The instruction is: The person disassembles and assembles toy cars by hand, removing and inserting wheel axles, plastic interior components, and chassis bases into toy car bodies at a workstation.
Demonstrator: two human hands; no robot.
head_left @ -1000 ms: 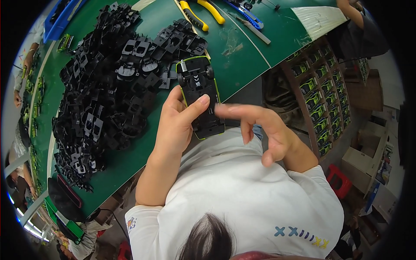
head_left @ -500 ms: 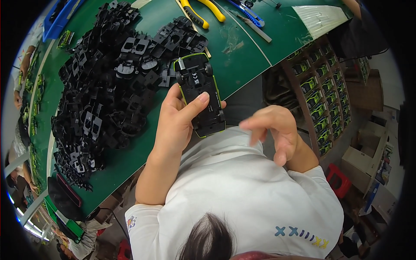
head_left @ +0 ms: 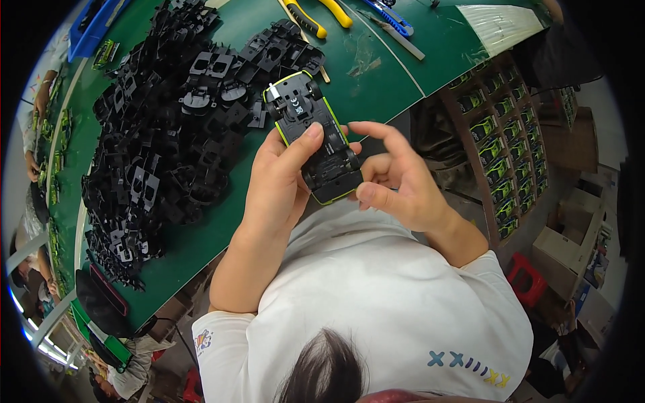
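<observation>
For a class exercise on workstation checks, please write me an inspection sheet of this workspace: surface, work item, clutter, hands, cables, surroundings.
Surface: green table, partly covered.
Work item: toy car, dark underside up, lime edging.
Clutter: heap of black plastic parts; yellow-handled tool and blue utility knife at the far side.
Left hand: grips the car, thumb on its underside.
Right hand: at the car's near right corner; contact unclear.
Cables: one thin dark cable, lower left.
Surroundings: brown rack of green-and-black toy vehicles and red stool, right; another person's hand, left.

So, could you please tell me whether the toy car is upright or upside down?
Upside down: the toy car in the left hand has its black underside facing up.
</observation>
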